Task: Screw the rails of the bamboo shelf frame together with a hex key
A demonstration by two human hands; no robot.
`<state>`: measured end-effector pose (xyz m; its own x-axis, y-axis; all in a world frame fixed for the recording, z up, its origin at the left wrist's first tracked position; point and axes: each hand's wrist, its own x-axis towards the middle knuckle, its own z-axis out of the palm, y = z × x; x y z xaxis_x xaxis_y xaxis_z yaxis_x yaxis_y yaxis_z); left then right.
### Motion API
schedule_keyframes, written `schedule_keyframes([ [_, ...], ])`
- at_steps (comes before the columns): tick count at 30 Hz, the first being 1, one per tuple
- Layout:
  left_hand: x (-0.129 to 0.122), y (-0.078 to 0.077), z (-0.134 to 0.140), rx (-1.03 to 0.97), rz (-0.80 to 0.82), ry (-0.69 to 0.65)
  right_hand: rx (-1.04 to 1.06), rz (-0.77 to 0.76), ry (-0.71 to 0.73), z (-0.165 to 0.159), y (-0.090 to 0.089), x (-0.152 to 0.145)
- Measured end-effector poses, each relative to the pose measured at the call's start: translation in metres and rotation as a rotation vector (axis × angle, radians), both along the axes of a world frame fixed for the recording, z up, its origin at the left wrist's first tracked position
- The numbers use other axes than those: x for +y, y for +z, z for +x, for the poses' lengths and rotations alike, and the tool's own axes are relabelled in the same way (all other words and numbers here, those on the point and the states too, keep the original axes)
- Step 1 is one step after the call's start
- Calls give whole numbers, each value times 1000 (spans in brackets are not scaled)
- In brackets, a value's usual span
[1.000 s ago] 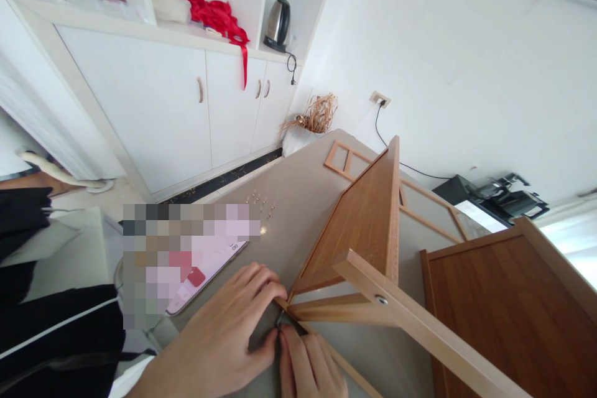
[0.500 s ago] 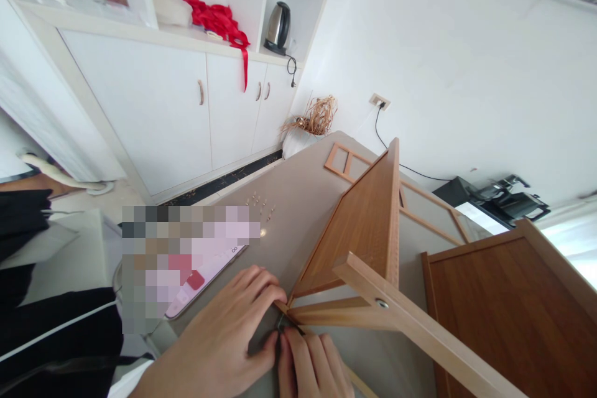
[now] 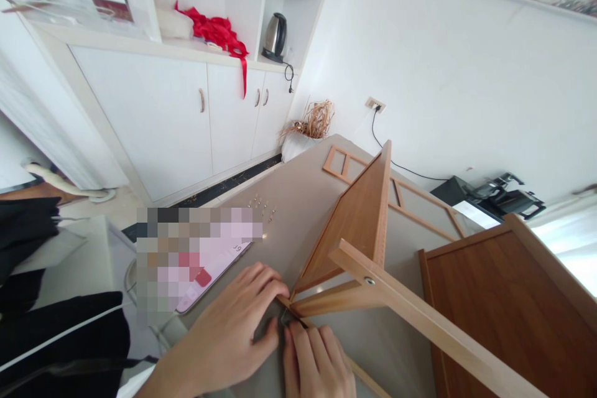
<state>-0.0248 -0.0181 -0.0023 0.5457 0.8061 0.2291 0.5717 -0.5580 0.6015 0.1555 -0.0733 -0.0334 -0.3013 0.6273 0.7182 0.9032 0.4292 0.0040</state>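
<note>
A partly assembled wooden piece stands tilted on the grey table, with a slatted-looking brown panel [image 3: 349, 224] and a pale wooden leg [image 3: 420, 317] crossing in front, a round metal fastener in it. My left hand [image 3: 228, 323] has its curled fingers on the lower wooden corner of this piece, thumb pointing at the joint. Close beside it, my right hand [image 3: 321, 360] bends its fingers down at the same corner. Between the two hands shows a small thin shiny bit [image 3: 283, 317], too small to name. What the right fingertips grip is hidden.
A phone [image 3: 217, 280] lies left of my hands, partly blurred out. Several small screws [image 3: 265, 206] lie beyond it. A second wooden panel [image 3: 489, 286] stands at right; a ladder-like wooden frame [image 3: 345, 165] lies behind. White cabinets [image 3: 153, 106] and a kettle [image 3: 275, 37] are farther off.
The view has shifted slightly. Both hands stay at the same wooden corner, with only a small shift of the right fingers.
</note>
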Motion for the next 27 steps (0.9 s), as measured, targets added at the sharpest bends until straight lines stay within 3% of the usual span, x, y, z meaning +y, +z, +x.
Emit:
schedule_keyframes([
  [6, 3, -5, -1, -22, -1, -27, 65, -77, 7, -1, 4, -7],
  [11, 5, -8, -1, -46, 78, -43, 103, -164, 9, -2, 19, -14],
  [15, 7, -11, -1, -32, 112, -50, 161, -217, 62, 8, 27, -37],
  [18, 9, -16, 0, -21, 158, -59, 219, -169, 24, 26, 20, -72],
  [22, 14, -26, 1, -23, 208, -43, 400, -137, -245, 64, 7, -139],
  [25, 22, -33, -1, -5, 237, -29, 538, -171, -432, 101, 13, -192],
  [27, 26, -40, -2, 17, 249, -42, 603, -237, -479, 127, 23, -224],
])
